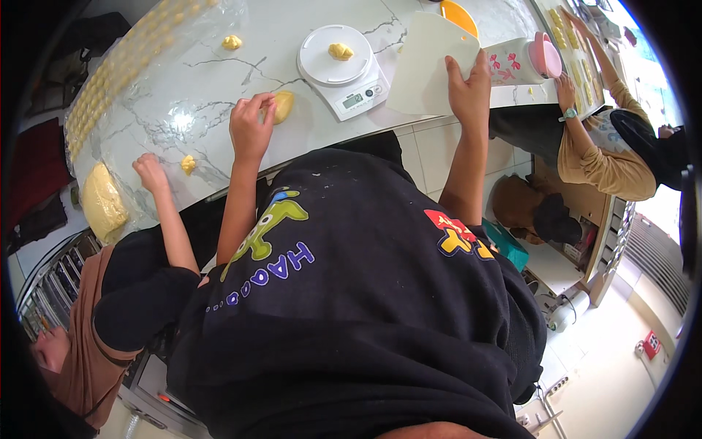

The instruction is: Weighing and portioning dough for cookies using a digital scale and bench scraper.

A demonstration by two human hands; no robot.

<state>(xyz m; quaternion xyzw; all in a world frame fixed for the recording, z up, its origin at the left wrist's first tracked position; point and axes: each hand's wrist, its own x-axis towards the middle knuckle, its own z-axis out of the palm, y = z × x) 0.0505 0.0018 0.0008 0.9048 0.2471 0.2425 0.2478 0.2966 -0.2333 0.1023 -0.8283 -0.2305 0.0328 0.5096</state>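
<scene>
My right hand [469, 86] grips the right edge of a flat white plastic dough scraper [420, 69], thumb on top. My left hand [251, 124] has its fingers curled together at the left edge of a flattened yellow dough piece [284, 107]; what lies between the fingertips is hidden. Between my hands stands a white kitchen scale [351, 100] with its display lit. A small lump of yellow dough [340, 51] rests on its round plate. Another small dough lump [232, 42] lies farther off on the marble-patterned table [219, 95].
At left, a co-worker's hand [151, 173] rests near a dough lump [188, 164] and a big wrapped dough block [104, 196]. Plastic-covered rows of dough balls [121, 66] line the far left. A pink-lidded bottle [515, 61] and an orange disc [459, 16] stand right. Another person works beyond.
</scene>
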